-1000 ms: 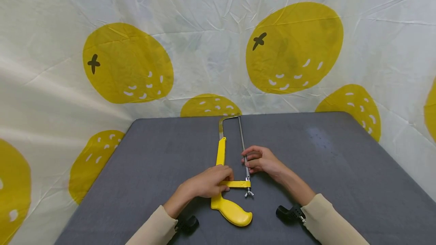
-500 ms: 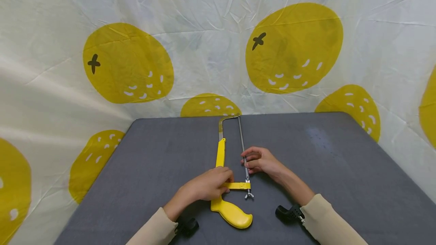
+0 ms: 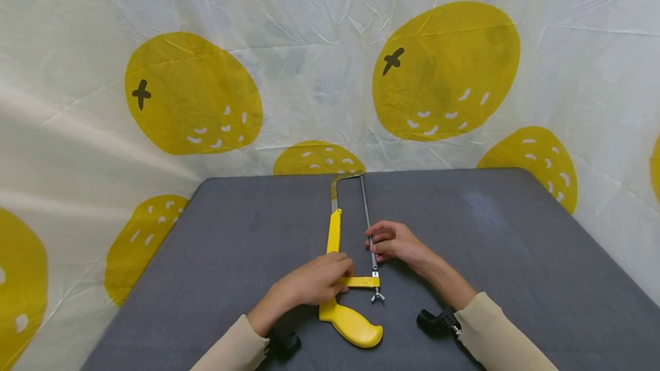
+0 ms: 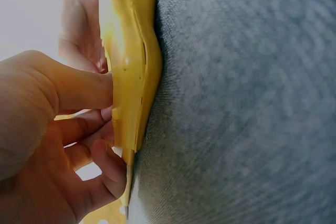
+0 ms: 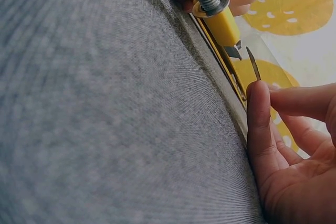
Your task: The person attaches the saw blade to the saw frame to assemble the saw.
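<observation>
A hacksaw with a yellow handle [image 3: 356, 326] and yellow frame [image 3: 334, 231] lies on the grey table, its bent metal end pointing away from me. My left hand [image 3: 322, 276] grips the frame just above the handle, thumb and fingertips on the yellow part [image 4: 128, 93]. My right hand [image 3: 399, 245] pinches the thin blade [image 3: 366, 205] near its closer end. In the right wrist view the blade's tip [image 5: 253, 62] sticks up past the pinching fingers, a small gap away from the metal holder [image 5: 232, 51]. A wing nut [image 3: 377, 297] sits on the holder's near end.
The grey cloth-covered table [image 3: 247, 216] spreads around the saw. A white curtain [image 3: 319, 96] printed with yellow fruit hangs behind and beside it. Black wrist cameras [image 3: 435, 322] hang below both sleeves, near the tabletop.
The saw's handle, crossbar and wing nut have shifted slightly toward me over the last second. Both hands keep nearly the same places and holds.
</observation>
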A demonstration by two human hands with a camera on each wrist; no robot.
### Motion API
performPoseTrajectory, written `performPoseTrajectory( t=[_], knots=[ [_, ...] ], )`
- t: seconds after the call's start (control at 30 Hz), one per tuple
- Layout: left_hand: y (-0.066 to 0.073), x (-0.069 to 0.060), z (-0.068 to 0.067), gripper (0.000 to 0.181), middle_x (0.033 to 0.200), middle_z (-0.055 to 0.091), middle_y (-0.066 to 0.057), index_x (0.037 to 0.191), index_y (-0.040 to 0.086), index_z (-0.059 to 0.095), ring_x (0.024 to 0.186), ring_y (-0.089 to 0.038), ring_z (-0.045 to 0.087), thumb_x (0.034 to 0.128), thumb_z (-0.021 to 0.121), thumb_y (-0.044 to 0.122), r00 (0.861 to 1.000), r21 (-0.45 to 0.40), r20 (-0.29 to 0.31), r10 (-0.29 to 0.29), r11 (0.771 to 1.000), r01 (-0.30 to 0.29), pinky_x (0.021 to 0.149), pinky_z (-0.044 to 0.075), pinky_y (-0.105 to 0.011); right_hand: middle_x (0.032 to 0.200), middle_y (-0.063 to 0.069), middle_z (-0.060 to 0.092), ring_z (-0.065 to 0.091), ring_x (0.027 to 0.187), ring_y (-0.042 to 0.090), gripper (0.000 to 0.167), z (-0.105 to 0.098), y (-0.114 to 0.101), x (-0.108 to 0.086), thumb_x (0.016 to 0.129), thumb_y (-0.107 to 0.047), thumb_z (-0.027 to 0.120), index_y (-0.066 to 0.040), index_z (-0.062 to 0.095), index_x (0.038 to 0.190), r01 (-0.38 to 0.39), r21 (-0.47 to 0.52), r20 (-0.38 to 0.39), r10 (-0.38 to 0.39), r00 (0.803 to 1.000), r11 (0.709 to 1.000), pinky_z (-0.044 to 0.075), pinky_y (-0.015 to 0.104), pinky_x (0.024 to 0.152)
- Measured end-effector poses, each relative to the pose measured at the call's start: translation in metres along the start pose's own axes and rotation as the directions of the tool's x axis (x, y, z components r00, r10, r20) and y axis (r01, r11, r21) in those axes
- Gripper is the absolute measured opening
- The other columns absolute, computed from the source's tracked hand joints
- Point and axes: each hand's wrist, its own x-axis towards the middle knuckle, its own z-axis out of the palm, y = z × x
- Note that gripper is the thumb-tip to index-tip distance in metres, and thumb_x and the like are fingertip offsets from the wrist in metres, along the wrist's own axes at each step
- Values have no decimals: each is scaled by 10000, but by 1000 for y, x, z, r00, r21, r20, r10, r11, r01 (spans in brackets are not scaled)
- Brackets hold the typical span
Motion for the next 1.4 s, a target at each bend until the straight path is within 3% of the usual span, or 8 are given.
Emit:
performPoseTrajectory(
  t=[0.63, 1.4],
  knots=[
    [1, -1, 2, 147, 1047, 617, 60, 1119, 187, 649, 888, -57, 533, 988, 710, 213, 999, -5, -50, -7, 1000, 7, 858, 513, -226, 1183, 299, 684, 675, 790, 122, 398, -1, 3, 2, 938, -9, 688, 121, 567, 1294, 19, -52, 15, -18, 1000, 998, 614, 296, 718],
    [0, -1, 2, 138, 1045, 619, 55, 1114, 181, 651, 885, -59, 531, 990, 706, 204, 998, -16, -65, -1, 1000, 0, 855, 511, -229, 1178, 315, 668, 664, 776, 138, 373, 1, 1, 0, 933, -7, 685, 111, 583, 1272, -6, -60, 23, 8, 1000, 998, 610, 287, 708]
  ],
)
